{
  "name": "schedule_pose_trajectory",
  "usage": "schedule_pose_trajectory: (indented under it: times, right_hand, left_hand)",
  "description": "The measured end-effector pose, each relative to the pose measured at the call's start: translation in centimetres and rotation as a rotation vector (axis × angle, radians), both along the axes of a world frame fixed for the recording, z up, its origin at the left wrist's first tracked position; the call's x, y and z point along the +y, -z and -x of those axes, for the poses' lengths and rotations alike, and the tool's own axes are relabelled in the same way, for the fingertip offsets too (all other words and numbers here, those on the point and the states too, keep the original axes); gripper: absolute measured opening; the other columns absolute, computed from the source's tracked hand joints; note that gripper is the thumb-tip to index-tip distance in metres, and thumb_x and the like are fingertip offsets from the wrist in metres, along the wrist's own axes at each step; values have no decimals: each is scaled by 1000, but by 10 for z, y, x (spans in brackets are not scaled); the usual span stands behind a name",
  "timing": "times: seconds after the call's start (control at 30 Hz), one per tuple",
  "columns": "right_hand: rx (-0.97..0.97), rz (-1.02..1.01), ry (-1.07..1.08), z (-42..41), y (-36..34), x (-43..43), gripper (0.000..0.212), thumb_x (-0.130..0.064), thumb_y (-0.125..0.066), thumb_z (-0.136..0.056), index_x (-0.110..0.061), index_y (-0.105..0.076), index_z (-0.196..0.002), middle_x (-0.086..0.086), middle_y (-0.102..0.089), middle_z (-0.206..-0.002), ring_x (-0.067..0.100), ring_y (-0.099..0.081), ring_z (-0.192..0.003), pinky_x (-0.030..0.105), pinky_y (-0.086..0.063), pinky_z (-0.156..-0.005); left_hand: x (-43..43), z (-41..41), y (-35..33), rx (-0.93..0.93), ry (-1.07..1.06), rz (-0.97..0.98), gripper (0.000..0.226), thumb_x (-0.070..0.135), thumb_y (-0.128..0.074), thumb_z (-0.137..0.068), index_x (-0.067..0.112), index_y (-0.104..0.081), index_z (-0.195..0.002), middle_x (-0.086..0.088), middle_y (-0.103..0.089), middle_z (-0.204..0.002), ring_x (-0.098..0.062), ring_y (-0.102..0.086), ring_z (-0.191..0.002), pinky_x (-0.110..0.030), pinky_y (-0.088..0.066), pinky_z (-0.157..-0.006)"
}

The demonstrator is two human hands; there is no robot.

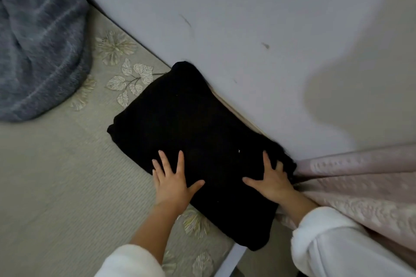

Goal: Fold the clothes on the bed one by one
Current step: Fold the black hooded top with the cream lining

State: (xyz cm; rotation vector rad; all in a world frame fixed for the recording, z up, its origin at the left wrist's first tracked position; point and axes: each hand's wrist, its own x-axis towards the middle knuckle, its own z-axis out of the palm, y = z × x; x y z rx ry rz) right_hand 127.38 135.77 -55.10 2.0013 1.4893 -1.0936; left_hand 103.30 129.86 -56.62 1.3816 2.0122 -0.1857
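- Folded black knitted garment: lies as a thick, roughly rectangular bundle on the bed, set diagonally, its far long edge against the base of the pale lilac-grey wall.
- Left hand: flat on the near left part of the black garment, fingers straight and spread, thumb out to the side; it presses on the cloth and grips nothing.
- Right hand: flat on the near right part of the same garment, fingers extended, thumb pointing towards the left hand; the outer fingers reach the garment's right edge, and no grip is evident.
- Sleeves: both forearms emerge from pushed-up white fleecy sleeves.
- Bed cover: pale grey-green quilted bedspread with embroidered leaf motifs, lying under the garment.
- Blue-grey fuzzy striped fabric: heaped at upper left, well apart from the black garment.
- Pale pink textured blanket: bunched at right, touching the garment's right end.
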Motion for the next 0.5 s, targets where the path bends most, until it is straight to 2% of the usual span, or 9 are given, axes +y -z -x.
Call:
schedule_pose_trajectory:
  times: [0.13,0.27,0.33,0.4,0.5]
  right_hand:
    - [-65,31,-55,3,-3,3,111,-66,-61,-78,-29,16,-150,21,2,-157,44,-19,-140,49,-28,-112]
    - [-136,-82,-81,25,-16,-1,99,-52,-62,-83,-20,1,-152,17,-18,-153,37,-26,-137,52,-32,-108]
    - [-152,-181,-136,45,-23,-7,87,-40,-60,-87,-18,-6,-152,13,-20,-154,33,-23,-139,52,-29,-108]
    - [-119,-255,-190,68,-29,-12,80,-32,-58,-88,-17,-10,-151,11,-20,-154,30,-22,-139,51,-27,-107]
    - [-32,-326,-290,111,-35,-14,75,-30,-55,-90,-17,-11,-150,9,-19,-154,27,-21,-139,49,-25,-109]
  left_hand:
    - [5,4,-3,-18,27,45,102,71,-46,-82,28,17,-150,-22,31,-151,-42,19,-142,-47,2,-117]
    - [12,17,-15,-90,54,104,99,63,-56,-83,31,8,-151,-18,25,-155,-42,13,-143,-47,-10,-117]
    - [10,30,-21,-165,24,50,84,54,-58,-87,33,-8,-152,-12,12,-158,-37,2,-145,-46,-17,-116]
    - [1,47,-26,-235,-44,-101,64,42,-55,-92,31,-27,-149,-6,-11,-157,-29,-16,-141,-39,-24,-114]
    - [-22,79,-30,-201,-133,-271,53,29,-49,-97,21,-33,-147,-2,-31,-149,-20,-29,-135,-31,-28,-110]
